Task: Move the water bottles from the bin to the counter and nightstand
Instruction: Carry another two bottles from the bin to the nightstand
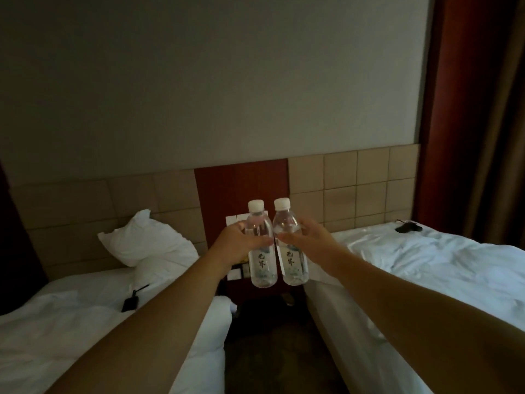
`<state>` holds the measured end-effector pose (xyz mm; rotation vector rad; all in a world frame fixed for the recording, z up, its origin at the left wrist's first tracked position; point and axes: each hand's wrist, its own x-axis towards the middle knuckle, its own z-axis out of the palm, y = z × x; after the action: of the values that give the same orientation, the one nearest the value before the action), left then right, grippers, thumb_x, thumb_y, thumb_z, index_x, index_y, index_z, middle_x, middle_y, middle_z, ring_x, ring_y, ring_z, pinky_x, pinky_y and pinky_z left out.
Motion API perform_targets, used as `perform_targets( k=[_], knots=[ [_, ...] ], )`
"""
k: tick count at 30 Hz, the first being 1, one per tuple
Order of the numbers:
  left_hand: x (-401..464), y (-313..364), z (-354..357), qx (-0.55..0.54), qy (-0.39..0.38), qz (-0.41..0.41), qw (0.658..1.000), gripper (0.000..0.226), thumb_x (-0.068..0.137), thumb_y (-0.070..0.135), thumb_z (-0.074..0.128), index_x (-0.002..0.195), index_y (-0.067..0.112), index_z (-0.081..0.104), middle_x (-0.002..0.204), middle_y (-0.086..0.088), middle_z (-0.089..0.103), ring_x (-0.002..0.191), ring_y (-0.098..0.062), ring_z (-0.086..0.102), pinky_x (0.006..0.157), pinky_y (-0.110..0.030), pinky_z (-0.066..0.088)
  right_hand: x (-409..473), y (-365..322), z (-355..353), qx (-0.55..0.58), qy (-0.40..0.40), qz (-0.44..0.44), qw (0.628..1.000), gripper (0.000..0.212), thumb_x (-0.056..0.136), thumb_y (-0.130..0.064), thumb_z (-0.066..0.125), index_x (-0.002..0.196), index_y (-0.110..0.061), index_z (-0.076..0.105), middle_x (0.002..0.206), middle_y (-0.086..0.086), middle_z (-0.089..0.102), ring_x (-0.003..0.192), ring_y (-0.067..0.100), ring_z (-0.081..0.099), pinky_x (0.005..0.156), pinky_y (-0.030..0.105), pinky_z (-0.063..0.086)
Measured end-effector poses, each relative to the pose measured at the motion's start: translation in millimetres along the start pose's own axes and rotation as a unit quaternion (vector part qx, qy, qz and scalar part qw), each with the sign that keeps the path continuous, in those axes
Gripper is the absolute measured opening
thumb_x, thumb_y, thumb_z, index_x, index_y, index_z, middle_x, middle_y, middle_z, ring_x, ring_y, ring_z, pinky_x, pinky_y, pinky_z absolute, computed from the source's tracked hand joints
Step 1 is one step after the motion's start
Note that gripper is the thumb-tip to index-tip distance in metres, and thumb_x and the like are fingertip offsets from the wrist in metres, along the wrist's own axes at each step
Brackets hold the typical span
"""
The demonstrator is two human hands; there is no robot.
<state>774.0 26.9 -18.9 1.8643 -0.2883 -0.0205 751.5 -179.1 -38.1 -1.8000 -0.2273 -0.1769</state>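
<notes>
The left hand [237,241] is wrapped around the left bottle [260,245], with the fingers closed on its middle. The right hand [308,237] is wrapped around the right bottle [289,243] in the same way. Both bottles stand up straight in the air, caps on top. They are just beside each other and look like they touch near the middle. Both arms are stretched far out in front.

Below and behind the bottles is the dark nightstand [252,300], squeezed between two beds. The bottles are not on it yet; they hang above it. The left bed [71,322] has a white pillow [147,243] and a small black thing [132,301] lying on the sheet. The right bed [426,265] has another dark thing [407,226] near its top. A switch panel [235,220] is on the wall behind the bottles. The bin is not in view.

What could go wrong? The room is dim and the top of the nightstand is hard to see, so a bottle might be set down on its edge and tip over. The gap between the beds is tight, so an arm could bump a bed. The bottles could knock each other and one could slip.
</notes>
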Motion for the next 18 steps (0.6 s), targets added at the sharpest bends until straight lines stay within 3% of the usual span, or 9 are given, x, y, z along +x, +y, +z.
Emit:
perform_targets(
  k=[6,10,14,16,18],
  knots=[
    [144,-38,-13,-0.011,0.005,0.008,1.0,0.059,0.071,0.027,0.089,0.123,0.04,0.066,0.117,0.01,0.07,0.106,-0.008,0.065,0.078,-0.025,0.05,153,48,-6,-0.027,0.004,-0.023,0.999,0.039,0.082,-0.032,0.079,0.118,-0.036,0.067,0.102,-0.013,0.075,0.094,0.007,0.072,0.087,0.037,0.059],
    [241,-44,-36,0.009,0.012,0.019,1.0,0.067,0.072,0.027,0.088,0.133,0.032,0.061,0.12,0.008,0.068,0.108,-0.011,0.064,0.08,-0.027,0.049,246,60,-3,-0.017,0.003,-0.035,0.999,0.03,0.081,-0.033,0.078,0.1,-0.054,0.069,0.097,-0.019,0.075,0.088,-0.001,0.072,0.068,0.019,0.058],
    [331,-55,-46,0.022,0.02,0.017,0.999,0.052,0.075,0.02,0.087,0.121,0.03,0.065,0.099,0.016,0.067,0.092,-0.001,0.063,0.072,-0.024,0.047,332,87,-4,0.006,0.008,-0.025,1.0,0.028,0.075,-0.045,0.078,0.095,-0.062,0.067,0.098,-0.023,0.074,0.088,-0.003,0.071,0.065,0.016,0.056],
    [376,-70,-48,0.025,0.028,0.013,0.999,0.046,0.074,0.017,0.087,0.11,0.034,0.063,0.1,0.014,0.069,0.096,-0.006,0.066,0.072,-0.025,0.048,373,104,-5,0.006,0.002,-0.027,1.0,0.033,0.069,-0.053,0.077,0.1,-0.061,0.067,0.1,-0.023,0.074,0.09,-0.003,0.071,0.066,0.015,0.057],
    [420,-91,-46,0.024,0.041,0.007,0.999,0.048,0.074,0.016,0.087,0.112,0.032,0.062,0.109,0.007,0.071,0.103,-0.012,0.068,0.081,-0.031,0.052,415,126,-7,0.004,-0.009,-0.02,1.0,0.033,0.071,-0.05,0.078,0.099,-0.064,0.066,0.1,-0.025,0.073,0.09,-0.005,0.071,0.062,0.011,0.055]
  ],
)
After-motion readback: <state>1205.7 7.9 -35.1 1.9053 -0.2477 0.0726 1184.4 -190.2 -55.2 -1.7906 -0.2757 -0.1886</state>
